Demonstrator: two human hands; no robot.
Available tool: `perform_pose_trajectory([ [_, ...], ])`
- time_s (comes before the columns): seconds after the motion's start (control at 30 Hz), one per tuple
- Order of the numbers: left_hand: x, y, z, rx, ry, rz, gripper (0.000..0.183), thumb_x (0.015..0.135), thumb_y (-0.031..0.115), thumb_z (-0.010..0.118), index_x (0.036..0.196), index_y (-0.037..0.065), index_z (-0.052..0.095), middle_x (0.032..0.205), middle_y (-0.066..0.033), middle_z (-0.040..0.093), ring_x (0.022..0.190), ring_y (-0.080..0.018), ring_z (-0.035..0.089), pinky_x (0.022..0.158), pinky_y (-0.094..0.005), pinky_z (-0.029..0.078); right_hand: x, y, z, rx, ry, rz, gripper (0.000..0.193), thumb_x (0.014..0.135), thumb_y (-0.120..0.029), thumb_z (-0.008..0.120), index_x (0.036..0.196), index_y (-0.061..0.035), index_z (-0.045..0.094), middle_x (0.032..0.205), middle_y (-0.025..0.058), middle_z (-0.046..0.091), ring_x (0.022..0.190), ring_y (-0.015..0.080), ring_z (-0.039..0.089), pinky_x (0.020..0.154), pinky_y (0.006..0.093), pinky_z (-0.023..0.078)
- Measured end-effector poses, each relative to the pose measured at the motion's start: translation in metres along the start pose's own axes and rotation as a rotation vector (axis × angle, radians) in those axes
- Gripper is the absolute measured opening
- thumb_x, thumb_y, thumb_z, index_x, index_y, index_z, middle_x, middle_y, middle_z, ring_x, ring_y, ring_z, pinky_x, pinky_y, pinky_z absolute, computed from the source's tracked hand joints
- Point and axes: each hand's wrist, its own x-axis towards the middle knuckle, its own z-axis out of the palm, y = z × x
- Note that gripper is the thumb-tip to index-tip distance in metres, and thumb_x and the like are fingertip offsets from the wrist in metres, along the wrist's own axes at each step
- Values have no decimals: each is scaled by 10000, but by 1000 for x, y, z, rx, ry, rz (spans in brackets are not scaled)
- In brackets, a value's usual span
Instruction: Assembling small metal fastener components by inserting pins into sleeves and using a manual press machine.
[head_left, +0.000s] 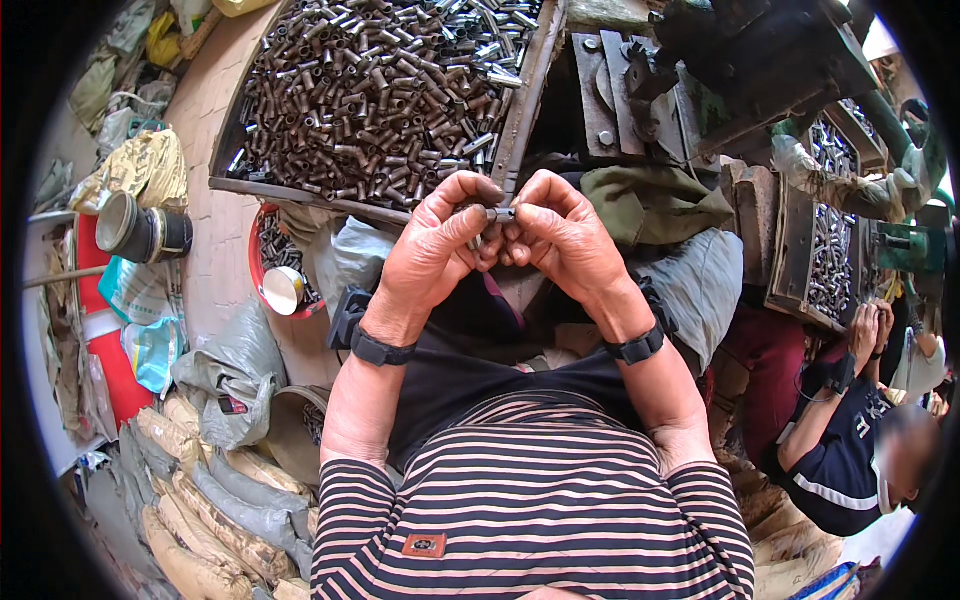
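Note:
A short metal tube (501,214) is pinched between the fingertips of my two hands, level and at chest height. My left hand (437,240) grips its left end with thumb and forefinger. On its right end, my right hand (575,240) closes the same way. The fingers cover most of the tube, so its full shape is hidden. Just beyond my hands stands a wide tray (516,125) heaped with many similar short metal tubes (385,95), some dark brown and some shiny.
A green and black machine (650,95) stands ahead to the right, with an olive cloth (650,205) below it. To the left are a red basin (258,262) of metal parts and stacked sacks (200,530). Another person (835,450) works at a tray on the far right.

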Motion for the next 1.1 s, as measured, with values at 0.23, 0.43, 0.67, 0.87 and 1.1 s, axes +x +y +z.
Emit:
perform_pose_trajectory([
  [0.23,-2,4,4,47,102,60,163,915,174,623,1018,60,566,738,-15,592,614,-87,552,537,-209,428,1,-1,24,-446,132,-194,113,902,-86,626,879,-25,533,713,26,595,603,89,582,557,215,467],
  [0.43,0,3,-2,378,265,163,116,927,161,605,998,71,594,718,5,580,599,-61,540,502,-192,423,10,5,22,-676,211,-223,125,901,-93,628,871,-22,529,707,21,586,595,70,567,528,205,455],
  [0.67,6,13,-11,105,259,140,106,927,171,607,965,74,586,752,20,587,612,-56,536,505,-192,426,28,7,33,-483,146,-76,155,898,-112,629,857,1,533,710,43,600,565,76,563,493,218,455],
  [0.87,8,23,-30,-6,238,226,158,957,226,544,971,71,573,935,-68,649,871,-175,653,749,-354,576,53,-2,25,-1093,88,-255,175,854,-155,669,823,-9,577,687,86,618,553,167,597,506,272,473],
  [1.1,10,31,-32,-165,269,109,243,981,266,491,1049,43,561,982,-150,643,962,-297,644,784,-411,581,90,-15,2,-2194,111,-695,60,719,-145,653,753,-96,646,825,58,605,882,254,575,728,397,442],
])
